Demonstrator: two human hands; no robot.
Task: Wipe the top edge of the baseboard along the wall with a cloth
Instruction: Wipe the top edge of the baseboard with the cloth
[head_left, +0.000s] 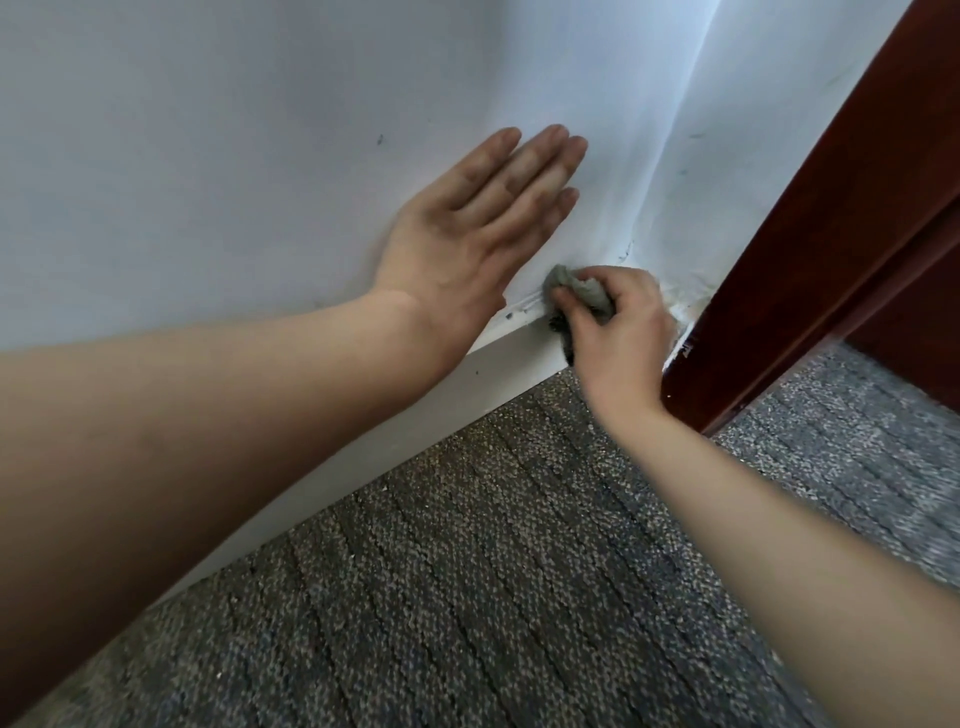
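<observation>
From my feed I see my left hand (467, 228) laid flat against the pale blue-white painted wall (208, 156), fingers straight and close together, holding nothing. It sits just above the white painted baseboard (431, 415), which runs diagonally from the lower left up toward the room corner. My right hand (618, 332) has its fingers curled tight around a small crumpled grey cloth (576, 291), with the thumb and fingertips bunching it. The cloth is pressed onto the top edge of the baseboard, close to the corner and just right of my left wrist. A darker part of the cloth hangs below my fingers against the face of the baseboard. The top edge left of the cloth shows some small dark specks. Just right of my right hand stands a dark red-brown wooden door frame (831, 218), whose foot meets the speckled grey-brown woven carpet (519, 545). That carpet covers the floor under both of my bare forearms.
</observation>
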